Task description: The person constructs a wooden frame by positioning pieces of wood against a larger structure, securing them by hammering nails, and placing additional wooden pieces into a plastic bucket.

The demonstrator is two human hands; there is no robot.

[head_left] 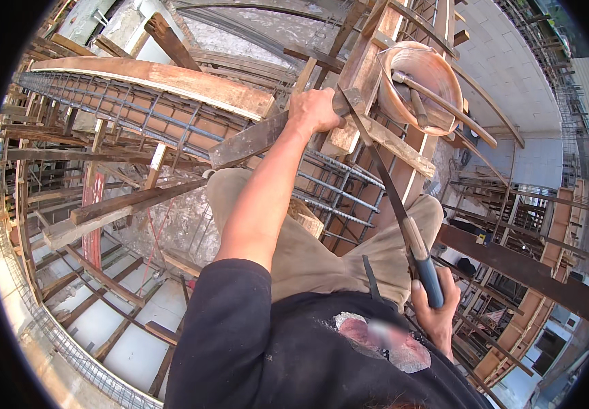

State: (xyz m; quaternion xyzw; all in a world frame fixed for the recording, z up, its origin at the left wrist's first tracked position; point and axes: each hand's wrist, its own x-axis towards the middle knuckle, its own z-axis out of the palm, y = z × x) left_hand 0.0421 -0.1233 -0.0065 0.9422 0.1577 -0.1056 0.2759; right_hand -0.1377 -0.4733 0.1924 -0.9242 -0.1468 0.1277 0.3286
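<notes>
Upper centre, a board [250,141] was gripped and partly covered by left fingers [327,111]; lower right, a saw [390,185] by half-hidden right fingers [450,290]

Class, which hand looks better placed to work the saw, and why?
Likely the right hand: it already grips the saw by its dark handle. The left hand is holding the board, close to the blade's far end.
</notes>
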